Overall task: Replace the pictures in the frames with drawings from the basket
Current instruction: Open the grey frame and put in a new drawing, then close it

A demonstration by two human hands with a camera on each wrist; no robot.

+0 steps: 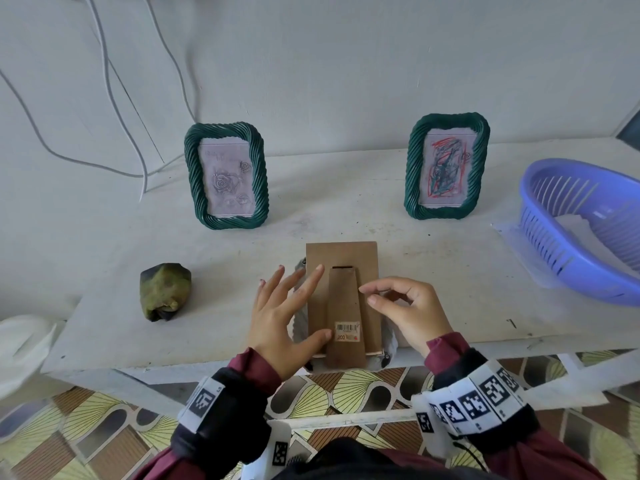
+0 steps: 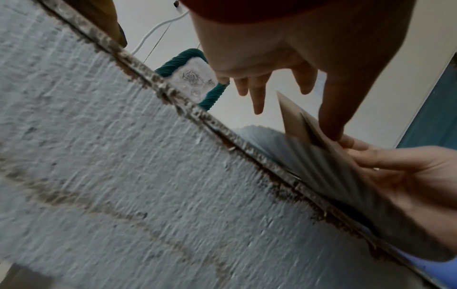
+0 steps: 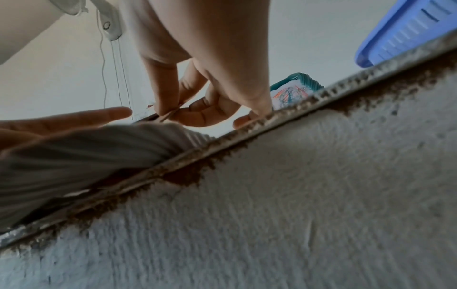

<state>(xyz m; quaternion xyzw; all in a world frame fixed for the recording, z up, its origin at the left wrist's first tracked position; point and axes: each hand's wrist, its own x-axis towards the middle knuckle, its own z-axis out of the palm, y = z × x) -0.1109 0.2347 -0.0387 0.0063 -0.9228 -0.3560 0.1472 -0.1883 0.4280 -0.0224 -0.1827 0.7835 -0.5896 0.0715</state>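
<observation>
A white ribbed frame [image 1: 300, 326] lies face down at the table's front edge, its brown backing board [image 1: 343, 258] and stand up. My left hand [image 1: 294, 299] is spread over the board's left side with straight fingers, thumb [image 2: 331, 117] touching the board [image 2: 294, 121]. My right hand [image 1: 369, 294] pinches the board's right edge [image 3: 170, 115] between thumb and forefinger. In the left wrist view the board looks tilted up off the frame [image 2: 269, 142]. Two green frames stand behind: one holds a rose picture [image 1: 227, 176], the other a scribbled drawing [image 1: 446, 168].
A purple basket [image 1: 554, 209] with white paper [image 1: 575, 226] in it sits at the right edge of the table. A green wrapped bundle [image 1: 165, 291] lies to the left. White cables [image 1: 114, 109] hang down the wall behind. The table's front edge [image 1: 207, 358] is under my wrists.
</observation>
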